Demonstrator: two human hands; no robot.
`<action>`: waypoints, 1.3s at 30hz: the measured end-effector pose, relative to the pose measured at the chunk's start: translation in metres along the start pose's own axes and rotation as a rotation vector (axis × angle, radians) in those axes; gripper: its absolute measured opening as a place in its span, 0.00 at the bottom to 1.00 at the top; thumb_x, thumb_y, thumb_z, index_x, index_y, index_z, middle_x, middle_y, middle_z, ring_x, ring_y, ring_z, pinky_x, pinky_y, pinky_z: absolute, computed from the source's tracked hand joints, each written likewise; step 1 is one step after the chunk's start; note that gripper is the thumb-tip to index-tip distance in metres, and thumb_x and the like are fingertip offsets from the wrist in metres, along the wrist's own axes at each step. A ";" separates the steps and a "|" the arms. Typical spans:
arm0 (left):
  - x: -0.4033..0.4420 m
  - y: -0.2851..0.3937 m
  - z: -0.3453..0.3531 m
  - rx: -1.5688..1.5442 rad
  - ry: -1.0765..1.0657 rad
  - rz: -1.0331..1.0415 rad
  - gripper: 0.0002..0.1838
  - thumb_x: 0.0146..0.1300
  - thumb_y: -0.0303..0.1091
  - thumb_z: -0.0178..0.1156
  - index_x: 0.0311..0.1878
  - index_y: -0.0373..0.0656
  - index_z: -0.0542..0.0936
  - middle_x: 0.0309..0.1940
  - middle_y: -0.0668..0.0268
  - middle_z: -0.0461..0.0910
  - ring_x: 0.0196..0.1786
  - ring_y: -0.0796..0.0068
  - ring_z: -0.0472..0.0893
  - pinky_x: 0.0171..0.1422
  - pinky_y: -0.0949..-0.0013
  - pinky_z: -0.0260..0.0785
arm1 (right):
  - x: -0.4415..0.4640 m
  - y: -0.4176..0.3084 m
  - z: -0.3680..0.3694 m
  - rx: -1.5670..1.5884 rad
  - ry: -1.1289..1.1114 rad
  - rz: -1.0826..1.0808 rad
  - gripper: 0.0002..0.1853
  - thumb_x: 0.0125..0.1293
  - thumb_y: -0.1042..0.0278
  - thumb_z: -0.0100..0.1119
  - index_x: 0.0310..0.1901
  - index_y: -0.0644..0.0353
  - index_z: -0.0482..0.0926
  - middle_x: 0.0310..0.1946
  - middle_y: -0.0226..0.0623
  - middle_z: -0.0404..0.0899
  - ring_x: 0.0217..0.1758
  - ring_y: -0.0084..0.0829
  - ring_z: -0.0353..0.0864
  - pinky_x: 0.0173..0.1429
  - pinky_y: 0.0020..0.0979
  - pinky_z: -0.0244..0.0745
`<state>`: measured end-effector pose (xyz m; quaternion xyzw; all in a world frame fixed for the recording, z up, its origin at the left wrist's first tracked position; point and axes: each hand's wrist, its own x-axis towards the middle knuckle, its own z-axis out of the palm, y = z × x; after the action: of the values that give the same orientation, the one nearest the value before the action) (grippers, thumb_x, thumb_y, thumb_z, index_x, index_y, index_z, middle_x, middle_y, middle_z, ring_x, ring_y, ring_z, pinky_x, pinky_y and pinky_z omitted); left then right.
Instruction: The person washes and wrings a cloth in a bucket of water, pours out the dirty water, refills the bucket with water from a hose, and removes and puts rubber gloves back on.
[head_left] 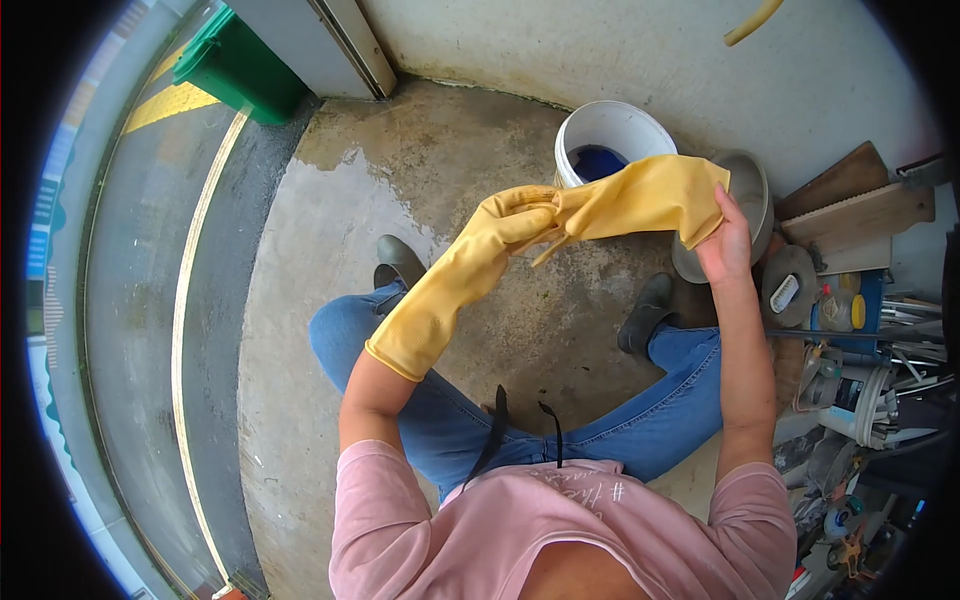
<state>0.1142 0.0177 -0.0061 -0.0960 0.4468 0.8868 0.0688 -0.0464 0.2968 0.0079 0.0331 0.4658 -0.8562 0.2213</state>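
Note:
A long yellow rubber glove covers my left hand [515, 215] and most of that forearm. Its fingers are closed on the finger end of a second yellow rubber glove [645, 198], which stretches out to the right. My bare right hand [726, 243] grips the wide cuff of this second glove, with the thumb at the cuff's rim. The second glove hangs in the air, partly in front of a white bucket [615, 115] that has dark blue liquid or material inside.
A grey basin [757, 185] stands right of the bucket, near wooden boards [858, 210]. Containers and tools crowd the right side, including a white tub [855, 405]. A green bin [240, 65] stands at upper left beside the road. The concrete floor [330, 235] has wet patches.

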 end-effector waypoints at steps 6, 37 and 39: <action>0.003 -0.006 0.002 -0.031 0.084 0.039 0.20 0.66 0.33 0.67 0.56 0.31 0.78 0.47 0.57 0.84 0.49 0.70 0.85 0.57 0.68 0.79 | -0.005 0.000 0.006 -0.006 -0.122 -0.007 0.20 0.78 0.63 0.47 0.65 0.62 0.71 0.61 0.38 0.78 0.64 0.33 0.78 0.68 0.36 0.71; 0.012 0.008 -0.049 0.029 0.451 0.108 0.07 0.71 0.30 0.56 0.42 0.39 0.81 0.39 0.58 0.86 0.43 0.66 0.86 0.54 0.64 0.79 | 0.000 -0.002 -0.002 -0.318 -0.034 -0.249 0.15 0.79 0.64 0.49 0.57 0.65 0.77 0.51 0.36 0.83 0.53 0.25 0.82 0.58 0.28 0.76; 0.012 0.007 -0.051 0.045 0.471 0.092 0.07 0.71 0.30 0.56 0.42 0.39 0.81 0.40 0.58 0.86 0.44 0.67 0.86 0.55 0.65 0.79 | -0.001 0.001 -0.004 -0.326 -0.068 -0.220 0.15 0.79 0.64 0.49 0.57 0.65 0.77 0.52 0.36 0.82 0.54 0.25 0.82 0.59 0.29 0.76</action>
<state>0.1070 -0.0268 -0.0333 -0.2784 0.4741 0.8319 -0.0757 -0.0455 0.3004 0.0055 -0.0835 0.5914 -0.7889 0.1444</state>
